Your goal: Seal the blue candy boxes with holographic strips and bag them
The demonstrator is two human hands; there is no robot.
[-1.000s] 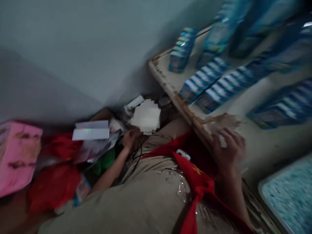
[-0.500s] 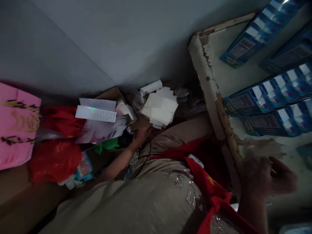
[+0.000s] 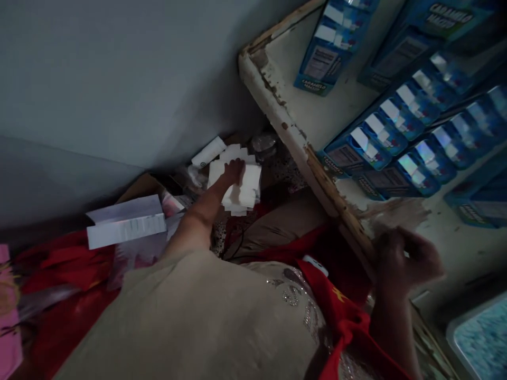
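My left hand reaches down and lies on a loose pile of white paper sheets, its fingers stretched over the top ones. Whether it pinches any sheet is too dim to make out. My right hand rests at the worn edge of a cream tabletop, its fingers curled in. Nothing shows in it. Near it on the tabletop are blue display strips of small packs, with a blue box marked "Caramelo Macizo" behind.
A white paper roll and clear plastic lie by the sheets. Left of them are a white printed box, red bags and a pink bag. A tub of blue pieces stands at the lower right.
My left hand has moved from beside the carton up onto the white sheets. My right hand stays at the table edge, its fingers more curled. The view has turned toward the right.
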